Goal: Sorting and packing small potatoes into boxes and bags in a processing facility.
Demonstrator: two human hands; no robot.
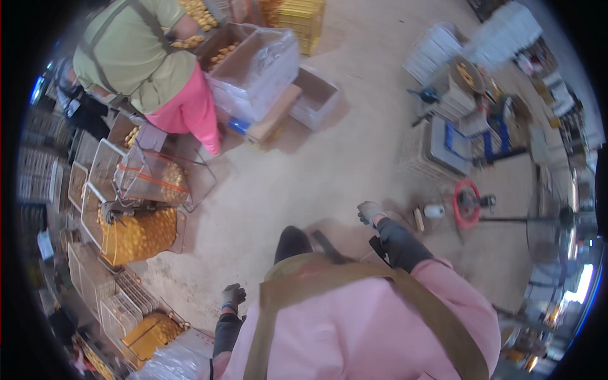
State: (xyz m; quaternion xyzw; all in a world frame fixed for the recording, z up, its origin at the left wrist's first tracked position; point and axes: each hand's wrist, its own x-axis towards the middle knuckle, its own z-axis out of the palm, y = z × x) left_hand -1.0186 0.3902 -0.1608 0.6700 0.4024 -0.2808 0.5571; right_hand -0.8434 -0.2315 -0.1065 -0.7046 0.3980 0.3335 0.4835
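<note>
My left hand (232, 297), in a grey work glove, hangs low at my side with its fingers curled and nothing in it. The concrete floor lies beneath it, and a yellow mesh sack (154, 332) of small round produce is off to its left. My right hand (370, 213), gloved the same way, is held out ahead of me with curled fingers, also without anything in it. Nearest to it, on the floor, are a small white container (434, 211) and a narrow brown block (418, 219). Neither hand touches anything.
A co-worker (137, 66) bends over plastic-lined boxes (256, 71) of yellowish produce. On the left, a full yellow mesh sack (140, 235) stands by wire racks (90, 209). Stacked crates carry a flat grey-blue panel (446, 145) on the right, near a red ring-shaped object (458, 204).
</note>
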